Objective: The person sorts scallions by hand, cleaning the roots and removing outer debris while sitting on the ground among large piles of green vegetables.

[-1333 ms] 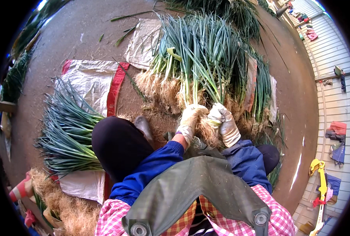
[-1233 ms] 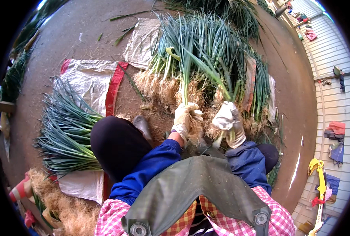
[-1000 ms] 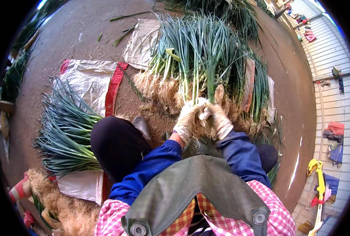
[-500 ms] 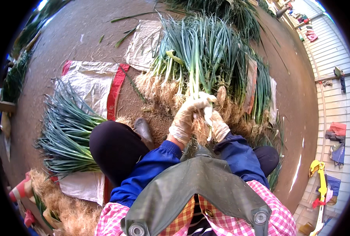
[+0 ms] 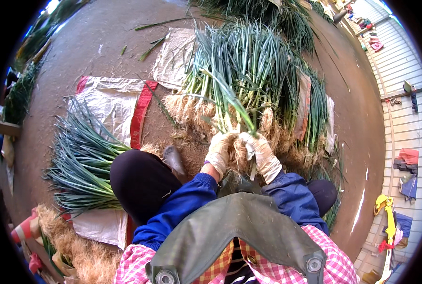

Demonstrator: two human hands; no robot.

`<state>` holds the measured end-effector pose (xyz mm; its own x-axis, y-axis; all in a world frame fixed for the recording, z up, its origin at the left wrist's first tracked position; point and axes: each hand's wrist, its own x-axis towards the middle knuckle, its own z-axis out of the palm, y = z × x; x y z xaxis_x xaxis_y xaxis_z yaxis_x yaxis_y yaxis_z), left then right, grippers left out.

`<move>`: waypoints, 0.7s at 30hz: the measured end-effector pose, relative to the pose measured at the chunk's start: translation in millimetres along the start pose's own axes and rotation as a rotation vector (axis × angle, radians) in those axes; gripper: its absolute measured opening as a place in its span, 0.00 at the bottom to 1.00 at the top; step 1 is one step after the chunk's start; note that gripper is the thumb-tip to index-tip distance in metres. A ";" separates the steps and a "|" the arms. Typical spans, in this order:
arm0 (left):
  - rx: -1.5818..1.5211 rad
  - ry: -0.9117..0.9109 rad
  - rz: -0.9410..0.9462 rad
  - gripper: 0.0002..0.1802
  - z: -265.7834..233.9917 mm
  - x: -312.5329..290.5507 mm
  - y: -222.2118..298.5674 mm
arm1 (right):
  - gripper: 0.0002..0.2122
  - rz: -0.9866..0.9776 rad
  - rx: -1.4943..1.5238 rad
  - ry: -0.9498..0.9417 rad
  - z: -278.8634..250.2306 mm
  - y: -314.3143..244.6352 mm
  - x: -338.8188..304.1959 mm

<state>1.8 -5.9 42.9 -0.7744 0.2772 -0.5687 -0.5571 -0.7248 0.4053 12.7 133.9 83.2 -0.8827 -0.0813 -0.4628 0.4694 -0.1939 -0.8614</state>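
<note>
Both hands wear dirty, pale work gloves and are close together in front of my lap. My left hand [image 5: 220, 150] is closed round the white root ends of green onions [image 5: 226, 124], whose tan roots [image 5: 239, 155] hang between the two hands. Beside it, my right hand [image 5: 263, 158] is closed on a green leaf [image 5: 239, 110] that slants up and to the left. Its fingertips are partly hidden. Just beyond the hands stands a thick pile of green onions [image 5: 258, 61], with shaggy roots [image 5: 187, 111] toward me.
A second heap of green onions [image 5: 80, 165] lies to my left on white sacks with red edges [image 5: 142, 113]. Loose roots [image 5: 88, 255] are piled at lower left. More greens [image 5: 268, 16] lie at the far side. At right a ribbed wall [image 5: 405, 128] stands beside a yellow-handled tool [image 5: 388, 222].
My hands have moved slightly lower and nearer me. The right hand now grips a green leaf, which leans left; earlier it was at the white stem by the left hand.
</note>
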 end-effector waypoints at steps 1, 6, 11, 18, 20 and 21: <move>0.064 -0.030 -0.062 0.09 -1.1 0.7 -1.6 | 0.07 -0.043 0.029 0.071 -1.0 0.0 8.2; -0.106 0.001 -0.116 0.11 1.0 6.6 -2.8 | 0.16 -0.153 0.444 0.108 -26.5 -10.3 44.6; -0.114 0.013 -0.125 0.12 1.3 12.7 -7.4 | 0.17 0.087 0.174 0.153 -26.8 -4.4 69.0; -0.154 0.072 -0.070 0.13 -10.4 20.3 -17.6 | 0.10 0.075 -0.102 0.013 -10.0 11.3 87.9; -0.144 0.083 -0.084 0.14 -5.8 16.1 -11.4 | 0.09 0.005 -0.105 0.022 -25.8 20.7 93.7; -0.172 0.086 -0.089 0.13 0.3 15.7 -10.1 | 0.09 -0.114 -0.147 0.100 -30.8 25.1 96.5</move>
<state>-4.8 5.9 30.0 -0.6923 0.2954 -0.6584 -0.5568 -0.7990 0.2270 -60.1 151.4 10.5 -0.9275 0.0315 -0.3725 0.3707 -0.0513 -0.9273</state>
